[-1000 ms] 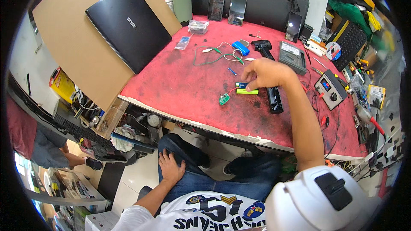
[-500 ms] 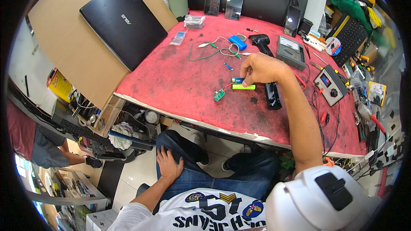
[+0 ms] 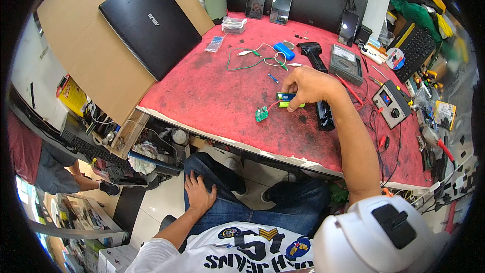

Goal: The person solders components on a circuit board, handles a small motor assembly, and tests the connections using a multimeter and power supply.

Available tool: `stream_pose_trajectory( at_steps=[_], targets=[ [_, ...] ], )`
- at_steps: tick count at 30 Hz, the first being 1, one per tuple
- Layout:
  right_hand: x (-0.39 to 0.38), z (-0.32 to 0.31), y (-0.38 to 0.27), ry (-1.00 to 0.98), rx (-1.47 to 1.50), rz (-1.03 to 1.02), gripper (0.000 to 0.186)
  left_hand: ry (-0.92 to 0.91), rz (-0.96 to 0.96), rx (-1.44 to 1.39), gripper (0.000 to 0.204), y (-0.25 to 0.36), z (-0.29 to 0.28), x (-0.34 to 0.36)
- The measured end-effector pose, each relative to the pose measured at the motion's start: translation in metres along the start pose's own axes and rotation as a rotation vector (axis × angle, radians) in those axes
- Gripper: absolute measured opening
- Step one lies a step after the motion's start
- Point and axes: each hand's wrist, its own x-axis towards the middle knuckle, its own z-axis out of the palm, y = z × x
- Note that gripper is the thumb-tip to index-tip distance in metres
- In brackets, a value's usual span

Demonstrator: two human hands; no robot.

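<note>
My right hand [image 3: 313, 85] grips a pair of cylindrical batteries on the red work mat, one dark blue [image 3: 286, 96] and one light green [image 3: 284, 104], partly hidden by its fingers. A red wire runs from them to a small green circuit board [image 3: 261, 114]. Just beyond the batteries lies a small blue part [image 3: 273, 78]. Beside my right hand lie a black handheld device [image 3: 313, 54] and a long black housing [image 3: 324, 116], partly under my forearm. My left hand [image 3: 199, 192] rests open, fingers spread, on my jeans at the thigh.
A black laptop [image 3: 149, 28] lies on cardboard [image 3: 81, 55]. Alligator-clip leads [image 3: 255, 62], a multimeter [image 3: 346, 64] and a bench instrument [image 3: 390, 105] surround the work spot. Phones [image 3: 280, 7] lean at the back. Another person's legs [image 3: 60, 172] show at left.
Since a second ago my right hand has lowered slightly and its fingers have closed over the batteries. The camera view has shifted slightly; my left hand stays on my thigh.
</note>
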Motion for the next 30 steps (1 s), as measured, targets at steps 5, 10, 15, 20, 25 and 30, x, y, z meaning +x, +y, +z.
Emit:
stream_pose_trajectory(
  at_steps=[5,10,15,20,25,30],
  targets=[
    [-0.004,-0.004,0.001,0.085,0.074,-0.133,0.050,0.000,0.006,-0.011,0.065,0.001,-0.005,-0.001],
    [-0.004,-0.001,-0.007,0.030,-0.059,-0.080,0.052,-0.017,0.011,-0.009,0.066,0.004,-0.004,0.002],
    [0.002,0.002,-0.007,0.070,0.021,-0.094,0.046,-0.012,-0.010,0.002,0.067,0.002,-0.006,-0.001],
    [0.000,0.001,0.004,0.017,0.064,-0.082,0.043,-0.006,-0.003,-0.015,0.067,0.005,-0.007,0.003],
    [0.010,0.006,0.005,0.176,0.192,-0.234,0.026,-0.019,-0.028,0.007,0.067,-0.002,-0.008,-0.004],
    [0.043,0.024,0.006,0.518,-0.307,0.101,0.016,0.005,0.024,-0.011,0.067,0.008,-0.008,0.002]
  ],
)
